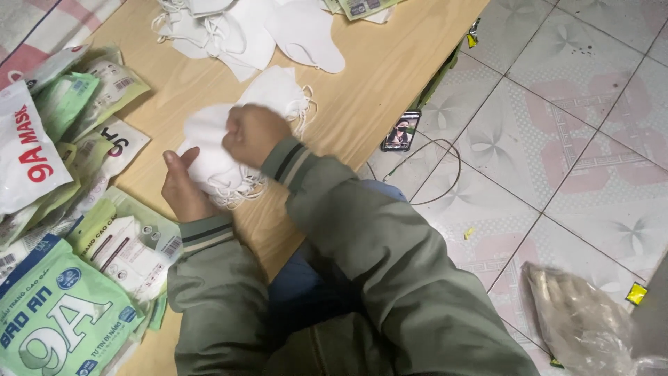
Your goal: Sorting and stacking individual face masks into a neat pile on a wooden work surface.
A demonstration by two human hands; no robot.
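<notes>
My left hand (182,189) cups the underside of a stack of white face masks (209,143) on the low wooden table (390,63). Over the top of the same stack, my right hand (253,134) is closed in a fist, pressing it down. Ear loops hang out below the stack. Both arms wear olive-green jacket sleeves with striped cuffs.
A loose pile of white masks (243,31) lies at the table's far edge. Green and white mask packets (62,313) are heaped along the left. On the tiled floor to the right lie a phone (401,131) with a cable and a crumpled plastic bag (577,324).
</notes>
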